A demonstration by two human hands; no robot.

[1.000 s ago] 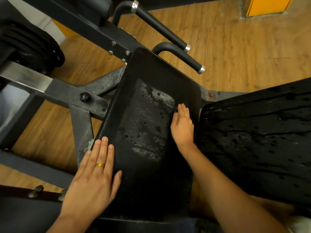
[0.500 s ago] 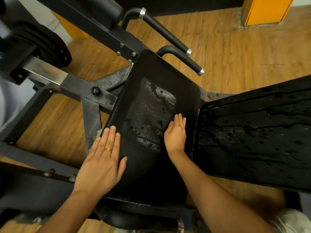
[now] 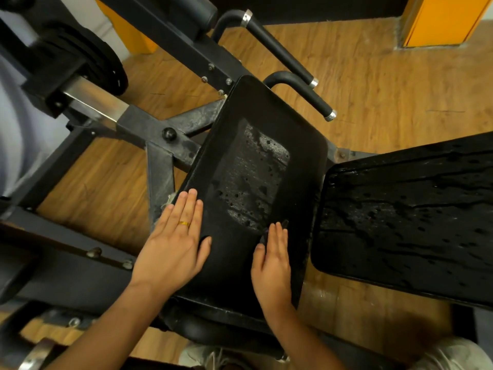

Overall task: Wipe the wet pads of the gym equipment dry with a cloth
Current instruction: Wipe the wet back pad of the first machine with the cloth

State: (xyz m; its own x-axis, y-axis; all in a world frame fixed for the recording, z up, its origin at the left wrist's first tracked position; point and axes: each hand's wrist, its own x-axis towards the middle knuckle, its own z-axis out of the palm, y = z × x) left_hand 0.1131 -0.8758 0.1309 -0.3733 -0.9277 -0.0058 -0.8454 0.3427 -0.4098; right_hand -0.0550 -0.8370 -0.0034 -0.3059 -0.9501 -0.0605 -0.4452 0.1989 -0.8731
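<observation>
Left hand [image 3: 176, 244] lying flat, fingers straight, likely steadying narrow pad [image 3: 266, 124] | right hand [image 3: 272, 260] pressing flat beside wet patch [image 3: 253, 182], gripping nothing visible; cloth not discernible | wide pad [image 3: 413, 222] sitting beaded at right, untouched.

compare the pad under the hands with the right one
The centre pad is narrower than the right pad. The centre pad has one speckled patch; the right pad is beaded all over. Left hand and right hand lie flat on the centre pad, not the right pad. Both are black.
</observation>
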